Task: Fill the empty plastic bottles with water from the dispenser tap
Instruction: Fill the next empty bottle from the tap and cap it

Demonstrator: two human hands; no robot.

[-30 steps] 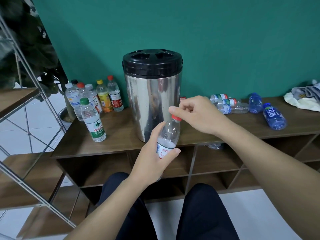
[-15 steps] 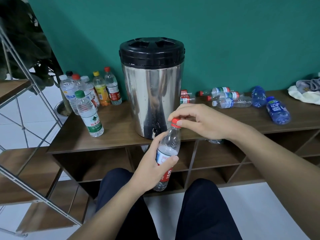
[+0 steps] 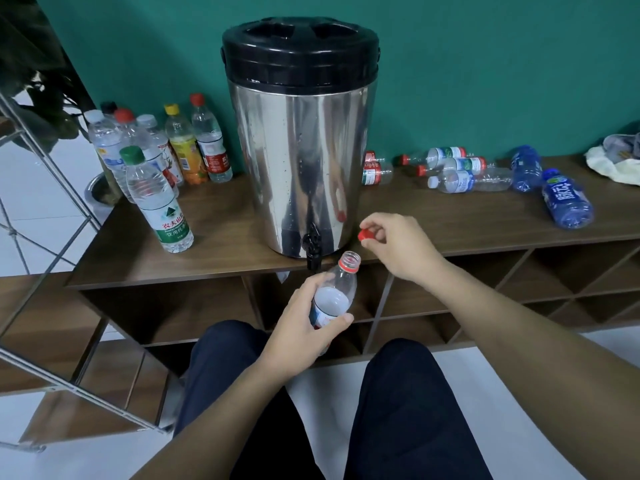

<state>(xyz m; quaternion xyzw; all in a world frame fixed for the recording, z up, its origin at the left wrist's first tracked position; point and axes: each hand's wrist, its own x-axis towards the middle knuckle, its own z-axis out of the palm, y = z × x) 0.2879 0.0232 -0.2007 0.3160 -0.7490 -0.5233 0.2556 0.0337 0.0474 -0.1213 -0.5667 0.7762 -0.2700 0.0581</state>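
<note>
- Below the tap [image 3: 312, 244], left hand [image 3: 304, 327] wraps the bottle [image 3: 335, 294], neck tilted up-right, uncapped.
- Right hand [image 3: 398, 244] pinches the red cap [image 3: 365, 234].

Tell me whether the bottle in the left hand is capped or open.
Open. The bottle in the left hand shows a bare mouth; the right hand holds its red cap apart.
</note>
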